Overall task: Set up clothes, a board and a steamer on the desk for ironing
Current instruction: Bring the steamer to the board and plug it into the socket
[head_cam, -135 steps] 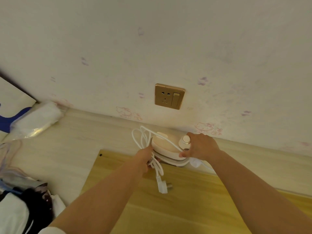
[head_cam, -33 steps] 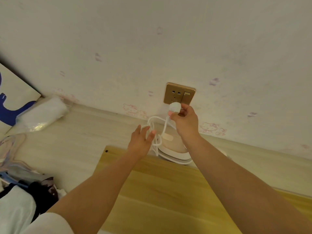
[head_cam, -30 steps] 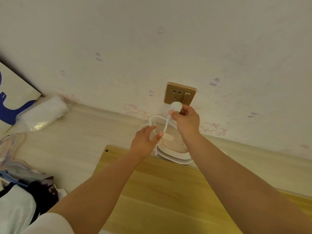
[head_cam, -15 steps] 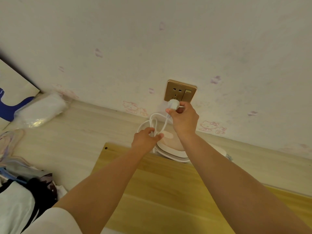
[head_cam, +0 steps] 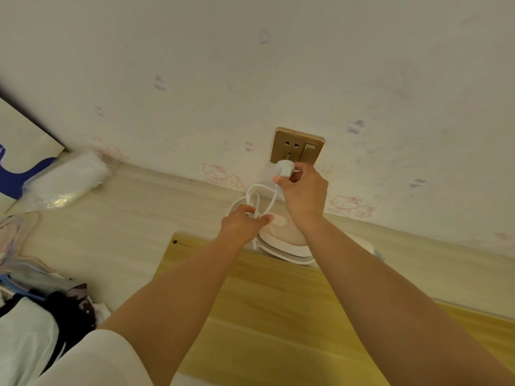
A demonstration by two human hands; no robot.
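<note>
Wall: pale wallpaper [head_cam: 306, 65] with faint pink cartoon cats and purple marks fills the upper part of my view, meeting the desk along a slanted line.
Desk: light wood-grain top [head_cam: 117, 218] runs from the left edge to the wall.
Board: yellow wooden board [head_cam: 278, 316] lies flat on the desk in front of me, a small dark hole at its far left corner; both my forearms reach out over it.
Clothes: I see a heap of white and black fabric [head_cam: 30, 324] with hangers at the near left edge of the desk, well apart from the steamer.
Plastic bag: a clear wrapped bundle [head_cam: 67, 179] lies at the far left by the wall.
Steamer: the cream-and-white steamer [head_cam: 284, 243] sits at the board's far edge, close to the wall below the socket, partly hidden by my right wrist.
Cord: white cord [head_cam: 256, 196] loops up from the steamer to the plug.
Right hand: my right hand [head_cam: 303, 190] pinches the white plug [head_cam: 285, 167] between thumb and curled fingers, holding it against the lower edge of the gold wall socket [head_cam: 296, 146]; whether the pins are in I cannot tell.
Left hand: my left hand [head_cam: 242, 224] has thumb and fingers closed around the cord loops just beside the steamer.
</note>
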